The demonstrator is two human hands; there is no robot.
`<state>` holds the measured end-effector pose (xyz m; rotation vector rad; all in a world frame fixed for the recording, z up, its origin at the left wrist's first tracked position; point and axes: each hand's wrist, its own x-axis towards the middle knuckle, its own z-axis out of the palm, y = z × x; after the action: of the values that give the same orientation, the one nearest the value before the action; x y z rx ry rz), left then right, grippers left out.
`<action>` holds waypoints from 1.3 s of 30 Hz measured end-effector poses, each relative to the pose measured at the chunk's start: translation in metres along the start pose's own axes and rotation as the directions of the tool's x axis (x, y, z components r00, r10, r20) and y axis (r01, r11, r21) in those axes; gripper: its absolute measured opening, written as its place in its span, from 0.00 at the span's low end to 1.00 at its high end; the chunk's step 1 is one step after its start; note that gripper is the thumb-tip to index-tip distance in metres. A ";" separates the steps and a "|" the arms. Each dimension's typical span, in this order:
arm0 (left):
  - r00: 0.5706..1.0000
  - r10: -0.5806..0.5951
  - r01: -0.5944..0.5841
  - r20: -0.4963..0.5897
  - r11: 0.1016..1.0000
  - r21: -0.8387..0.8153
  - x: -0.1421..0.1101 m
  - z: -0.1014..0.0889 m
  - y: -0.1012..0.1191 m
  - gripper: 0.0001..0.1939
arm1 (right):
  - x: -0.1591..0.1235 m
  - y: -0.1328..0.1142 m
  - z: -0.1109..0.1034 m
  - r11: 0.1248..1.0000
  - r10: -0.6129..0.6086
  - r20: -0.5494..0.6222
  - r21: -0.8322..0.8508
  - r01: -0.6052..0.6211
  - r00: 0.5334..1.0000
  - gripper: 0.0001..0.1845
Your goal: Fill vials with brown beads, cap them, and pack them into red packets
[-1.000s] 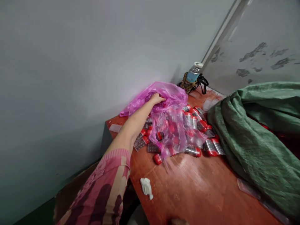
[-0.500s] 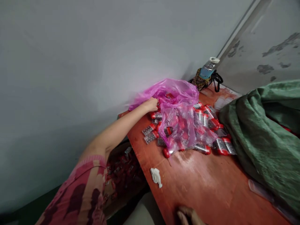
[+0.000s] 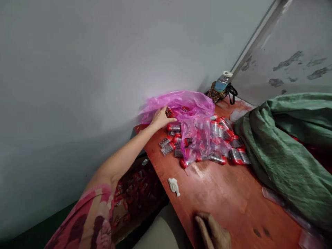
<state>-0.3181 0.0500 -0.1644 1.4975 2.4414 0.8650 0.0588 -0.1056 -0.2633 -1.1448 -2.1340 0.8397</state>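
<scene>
My left hand reaches across the far end of a red-orange wooden board, its fingers at the edge of a crumpled pink plastic bag. Beside those fingers lies a heap of clear packs with red caps, partly covered by the see-through bag. Some packs show dark blister-like contents. My right hand rests on the near part of the board, holding nothing, with its lower part cut off by the frame.
A heavy green cloth bunches along the board's right side. A water bottle stands in a woven holder at the far corner against grey walls. Below the board's left edge, an open cardboard box holds many red items. A crumpled tissue lies on the board.
My left hand has moved from the top of the bag to its left edge, and more packs show there. My right hand has come further into view on the board, and the box has appeared below.
</scene>
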 end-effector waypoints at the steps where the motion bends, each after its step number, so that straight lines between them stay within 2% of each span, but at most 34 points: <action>1: 0.996 0.039 -0.040 -0.074 0.999 -0.018 -0.016 -0.006 0.004 0.45 | 0.000 0.000 -0.002 1.000 0.015 0.027 0.019 -0.016 1.000 0.14; 3: 0.978 0.133 -0.142 -0.160 0.989 -0.045 -0.052 -0.014 0.014 0.48 | 0.002 -0.001 -0.007 0.996 0.059 0.098 0.055 -0.065 0.993 0.13; 6: 0.940 0.318 -0.330 -0.123 0.939 -0.101 -0.114 -0.013 0.035 0.50 | 0.009 -0.005 -0.015 0.962 0.152 0.187 0.197 -0.188 0.970 0.13; 7: 0.923 0.373 -0.382 -0.095 0.915 -0.127 -0.135 -0.011 0.043 0.51 | 0.013 -0.009 -0.017 0.925 0.194 0.191 0.291 -0.244 0.962 0.14; 9: 0.886 0.463 -0.462 -0.041 0.869 -0.175 -0.177 -0.003 0.059 0.50 | 0.022 -0.020 -0.023 0.790 0.283 0.168 0.517 -0.329 0.944 0.20; 11: 0.854 0.520 -0.507 0.002 0.833 -0.222 -0.212 0.005 0.074 0.48 | 0.029 -0.034 -0.029 0.656 0.305 0.147 0.684 -0.320 0.941 0.26; 12: 0.839 0.544 -0.523 0.023 0.818 -0.241 -0.226 0.009 0.080 0.47 | 0.032 -0.042 -0.031 0.620 0.291 0.144 0.724 -0.302 0.946 0.28; 14: 0.819 0.571 -0.537 0.062 0.800 -0.268 -0.248 0.017 0.092 0.43 | 0.034 -0.054 -0.034 0.600 0.267 0.128 0.753 -0.269 0.955 0.31; 18: 0.790 0.605 -0.552 0.101 0.773 -0.314 -0.263 0.033 0.106 0.40 | 0.036 -0.059 -0.031 0.584 0.316 0.053 0.776 -0.238 0.947 0.22; 21: 0.787 0.615 -0.557 0.047 0.741 -0.375 -0.261 0.047 0.111 0.41 | 0.040 -0.053 -0.029 0.439 0.394 0.031 0.872 -0.217 0.919 0.16; 23: 0.843 0.538 -0.481 0.003 0.756 -0.443 -0.259 0.055 0.112 0.42 | 0.045 -0.051 -0.030 0.320 0.442 0.018 0.931 -0.177 0.897 0.14; 25: 0.923 0.386 -0.328 0.005 0.792 -0.515 -0.260 0.062 0.113 0.40 | 0.049 -0.054 -0.032 0.252 0.453 -0.033 0.963 -0.092 0.891 0.13; 26: 0.950 0.310 -0.241 0.032 0.797 -0.554 -0.261 0.065 0.113 0.36 | 0.051 -0.055 -0.032 0.236 0.453 -0.072 0.971 -0.042 0.889 0.12; 28: 0.967 0.219 -0.082 0.130 0.752 -0.654 -0.262 0.068 0.112 0.26 | 0.054 -0.058 -0.031 0.222 0.464 -0.143 0.974 0.042 0.874 0.10; 31: 0.937 0.160 0.175 0.309 0.550 -0.816 -0.261 0.067 0.109 0.16 | 0.057 -0.059 -0.027 0.201 0.500 -0.159 0.978 0.064 0.851 0.10; 34: 0.880 0.059 0.444 0.471 0.252 -0.860 -0.256 0.060 0.105 0.14 | 0.061 -0.055 -0.025 0.195 0.514 -0.155 0.979 0.061 0.844 0.12; 36: 0.846 0.025 0.530 0.532 0.058 -0.846 -0.251 0.055 0.102 0.15 | 0.062 -0.049 -0.027 0.212 0.511 -0.151 0.976 0.046 0.846 0.13; 39: 0.818 0.031 0.575 0.574 -0.090 -0.814 -0.245 0.050 0.097 0.15 | 0.062 -0.034 -0.031 0.311 0.526 -0.093 0.946 -0.089 0.845 0.14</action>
<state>-0.1026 -0.1073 -0.1939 0.3545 0.9291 1.4552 0.0342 -0.0592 -0.2065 -0.9365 -0.7378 1.5562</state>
